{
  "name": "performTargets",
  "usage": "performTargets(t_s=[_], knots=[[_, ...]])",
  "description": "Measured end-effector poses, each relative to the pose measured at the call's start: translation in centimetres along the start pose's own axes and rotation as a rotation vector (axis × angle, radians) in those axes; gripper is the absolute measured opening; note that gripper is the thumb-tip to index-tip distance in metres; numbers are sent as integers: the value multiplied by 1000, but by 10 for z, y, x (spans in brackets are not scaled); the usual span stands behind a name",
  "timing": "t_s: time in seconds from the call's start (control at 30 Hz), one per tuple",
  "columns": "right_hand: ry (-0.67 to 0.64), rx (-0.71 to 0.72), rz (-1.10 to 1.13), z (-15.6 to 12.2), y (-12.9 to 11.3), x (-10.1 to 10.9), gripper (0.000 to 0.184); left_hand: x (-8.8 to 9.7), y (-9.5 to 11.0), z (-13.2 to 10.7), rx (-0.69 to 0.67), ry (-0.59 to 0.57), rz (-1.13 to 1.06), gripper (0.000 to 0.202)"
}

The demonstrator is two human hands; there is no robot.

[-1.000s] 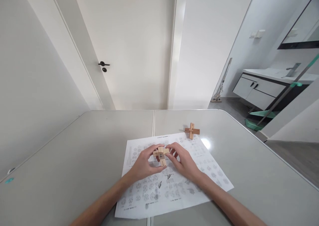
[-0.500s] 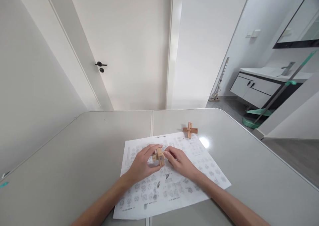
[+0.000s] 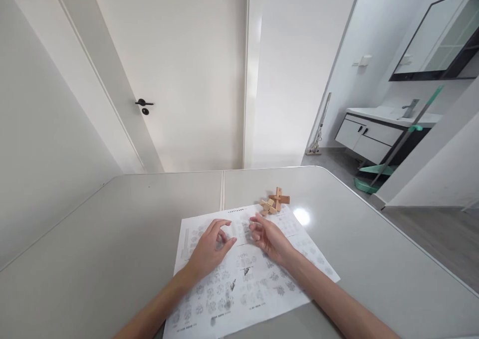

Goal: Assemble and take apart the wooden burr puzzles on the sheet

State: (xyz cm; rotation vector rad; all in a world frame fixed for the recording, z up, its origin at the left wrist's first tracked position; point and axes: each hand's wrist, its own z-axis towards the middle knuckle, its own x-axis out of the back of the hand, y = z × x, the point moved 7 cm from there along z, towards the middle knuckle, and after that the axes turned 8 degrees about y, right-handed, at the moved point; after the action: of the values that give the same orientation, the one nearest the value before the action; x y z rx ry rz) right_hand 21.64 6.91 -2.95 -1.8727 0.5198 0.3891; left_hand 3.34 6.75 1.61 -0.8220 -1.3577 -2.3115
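My left hand (image 3: 213,247) hovers over the left part of a printed paper sheet (image 3: 258,284), thumb and fingers curved apart with nothing between them. My right hand (image 3: 271,239) is above the sheet's upper middle, fingers loosely bent and empty. Just beyond its fingertips sits a light wooden burr puzzle (image 3: 268,206) made of interlocked blocks, at the sheet's upper edge. Against it or very close behind is a darker, cross-shaped wooden puzzle (image 3: 279,198); I cannot tell whether the two touch.
The sheet lies on a grey table (image 3: 112,259) with a seam (image 3: 222,192) down its middle. Past the far edge stands a white door (image 3: 187,80) with a black handle (image 3: 144,102). A washbasin cabinet (image 3: 370,132), a mop (image 3: 317,129) and a green dustpan (image 3: 364,185) are at the right.
The light wooden puzzle has left my hands and now lies beside the darker cross. Both hands have come apart and loosened. The view has shifted slightly to the right.
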Motion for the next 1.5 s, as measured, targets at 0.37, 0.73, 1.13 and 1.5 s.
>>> performTargets(t_s=[0.37,0.73,1.13,1.5], knots=[[-146,249,-335,0,1,-16,44,15,-11,8,-210,-74,225,20],[-119,863,-1134,-21,-29,-17,29,87,-99,31,-96,205,569,28],[-169,909,-1217,-17,-17,-19,25,97,-97,32,-45,300,638,22],[-161,895,-1225,-18,-17,-22,21,99,-99,34,-71,313,649,25]])
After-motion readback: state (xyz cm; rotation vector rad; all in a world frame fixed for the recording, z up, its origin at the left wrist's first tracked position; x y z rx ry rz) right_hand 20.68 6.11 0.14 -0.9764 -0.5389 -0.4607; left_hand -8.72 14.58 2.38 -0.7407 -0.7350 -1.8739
